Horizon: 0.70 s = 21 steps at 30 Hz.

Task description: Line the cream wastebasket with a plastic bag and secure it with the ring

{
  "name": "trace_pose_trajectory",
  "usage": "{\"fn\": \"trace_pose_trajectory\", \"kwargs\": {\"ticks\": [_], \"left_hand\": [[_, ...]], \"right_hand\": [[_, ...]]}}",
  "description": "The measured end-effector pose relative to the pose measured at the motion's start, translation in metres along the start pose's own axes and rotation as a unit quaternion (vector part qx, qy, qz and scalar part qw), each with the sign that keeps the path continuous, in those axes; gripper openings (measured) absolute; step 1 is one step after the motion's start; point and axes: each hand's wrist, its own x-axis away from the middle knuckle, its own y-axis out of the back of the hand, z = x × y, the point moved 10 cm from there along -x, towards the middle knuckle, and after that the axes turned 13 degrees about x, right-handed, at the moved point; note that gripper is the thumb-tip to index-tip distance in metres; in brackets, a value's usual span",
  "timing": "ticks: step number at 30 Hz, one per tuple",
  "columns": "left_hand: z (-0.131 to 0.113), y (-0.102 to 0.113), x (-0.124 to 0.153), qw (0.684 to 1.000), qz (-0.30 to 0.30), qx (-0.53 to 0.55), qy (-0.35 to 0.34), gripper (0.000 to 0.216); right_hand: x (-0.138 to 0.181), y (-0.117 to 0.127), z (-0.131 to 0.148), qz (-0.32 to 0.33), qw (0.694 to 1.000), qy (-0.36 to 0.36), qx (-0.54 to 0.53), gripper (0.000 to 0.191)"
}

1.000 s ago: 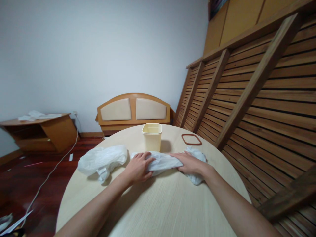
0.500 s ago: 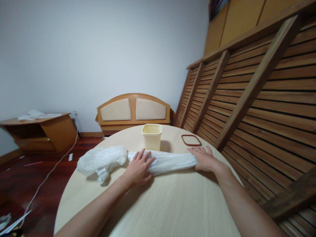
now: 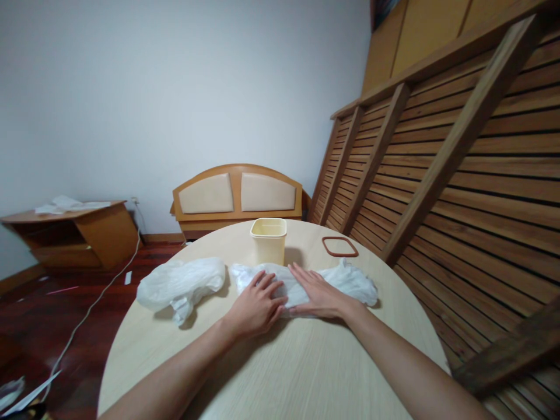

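Observation:
A long white plastic bag [image 3: 350, 281] lies across the round pale wooden table [image 3: 284, 361]. My left hand [image 3: 258, 303] rests flat on the bag's left part, fingers spread. Beside it, my right hand [image 3: 315, 294] presses flat on the bag's middle, fingers stretched out. The two hands almost touch. The bag's right end sticks out crumpled past my right hand. A second crumpled white plastic bag [image 3: 180, 282] lies to the left, apart from both hands. Just behind the hands stands a cream square plastic container [image 3: 268, 240], open at the top.
A brown rectangular sealing ring [image 3: 340, 247] lies on the table at the back right. Slatted wooden bed frames [image 3: 459, 169] lean along the right. A padded headboard [image 3: 236, 195] stands against the far wall, a low wooden cabinet [image 3: 74, 236] at left. A cable crosses the dark floor.
My right hand slid out to the bag's right end, then came back left to its middle beside my left hand. The bag's right end has sprung up crumpled. My left hand barely moved.

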Motion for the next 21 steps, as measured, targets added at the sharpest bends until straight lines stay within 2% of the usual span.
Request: {"fn": "trace_pose_trajectory", "kwargs": {"ticks": [3,10,14,17,21], "left_hand": [[0.005,0.000,-0.002,1.000,-0.005,0.002,0.015,0.029],[0.015,0.002,-0.007,0.997,-0.035,-0.012,0.061,0.027],[0.011,-0.003,-0.008,0.998,-0.036,-0.012,0.042,0.035],[0.007,-0.009,-0.007,0.999,-0.020,-0.016,0.023,0.036],[0.004,-0.005,-0.006,0.999,-0.035,0.003,0.030,0.029]], "right_hand": [[-0.002,-0.003,0.000,-0.003,1.000,0.006,-0.002,0.108],[-0.001,0.014,0.024,-0.043,0.997,0.050,0.036,0.063],[-0.001,0.016,0.028,-0.040,0.996,0.050,0.059,0.037],[0.001,0.017,0.031,-0.035,0.996,0.056,0.056,0.035],[0.006,0.020,0.034,-0.029,0.996,0.059,0.057,0.054]]}}
